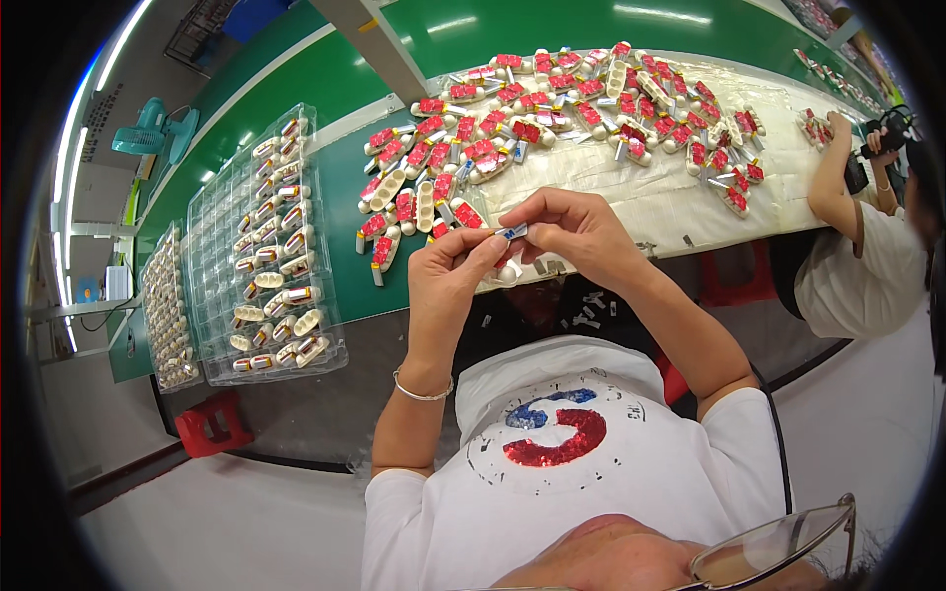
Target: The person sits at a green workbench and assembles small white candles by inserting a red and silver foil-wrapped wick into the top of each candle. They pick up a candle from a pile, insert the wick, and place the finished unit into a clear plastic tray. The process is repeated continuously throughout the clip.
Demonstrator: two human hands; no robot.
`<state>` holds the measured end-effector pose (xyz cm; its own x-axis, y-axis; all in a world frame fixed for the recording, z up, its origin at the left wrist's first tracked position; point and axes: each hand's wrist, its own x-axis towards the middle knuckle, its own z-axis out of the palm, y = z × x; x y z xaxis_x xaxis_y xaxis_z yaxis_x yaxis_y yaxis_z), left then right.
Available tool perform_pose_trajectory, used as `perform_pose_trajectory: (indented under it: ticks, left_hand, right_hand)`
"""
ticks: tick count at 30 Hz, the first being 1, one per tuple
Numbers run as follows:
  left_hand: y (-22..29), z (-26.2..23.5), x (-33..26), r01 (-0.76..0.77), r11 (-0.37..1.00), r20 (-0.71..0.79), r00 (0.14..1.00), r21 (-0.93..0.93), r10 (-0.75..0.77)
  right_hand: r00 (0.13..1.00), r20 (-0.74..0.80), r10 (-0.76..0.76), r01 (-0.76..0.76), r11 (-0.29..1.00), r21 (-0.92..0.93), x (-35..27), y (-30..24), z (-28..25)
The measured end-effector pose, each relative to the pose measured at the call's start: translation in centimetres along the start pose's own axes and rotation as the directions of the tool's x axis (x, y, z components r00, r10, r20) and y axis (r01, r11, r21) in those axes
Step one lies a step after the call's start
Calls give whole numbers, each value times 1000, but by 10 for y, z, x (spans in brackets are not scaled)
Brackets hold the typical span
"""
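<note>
At the table's front edge, the fingertips of my left hand [445, 281] and my right hand [581, 231] meet, pinching a small silver-and-blue strip [512, 232]. Just below the fingers shows a cream rounded piece [507, 273] with a red patch; whether it is joined to the strip I cannot tell. Beyond my hands spreads a pile of cream, rounded oblong pieces [532, 103] with red labels and silver-grey tabs. A few pieces [425, 205] lie with a row of round hollows facing up.
Left of the pile lies a clear compartment tray [212, 212], partly filled with cream pieces; a second, fuller tray [169, 325] sits farther left. Dark bits lie below the edge. Across the table at right sits another person [857, 266]. A red stool [212, 426] stands lower left.
</note>
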<state>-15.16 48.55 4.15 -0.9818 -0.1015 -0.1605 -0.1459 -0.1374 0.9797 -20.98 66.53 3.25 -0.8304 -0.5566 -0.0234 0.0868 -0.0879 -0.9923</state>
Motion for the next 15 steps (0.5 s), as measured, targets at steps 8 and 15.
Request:
perform_pose_trajectory:
  ticks: [8, 15]
  left_hand:
    - [-7, -11, 11, 126, 988, 105, 988, -91, -116]
    - [-13, -20, 12, 173, 984, 250, 955, -31, -160]
  right_hand:
    - [793, 171, -585, 489, 442, -752, -5, -13, -5]
    - [908, 169, -384, 387, 609, -692, -3, -4, -8]
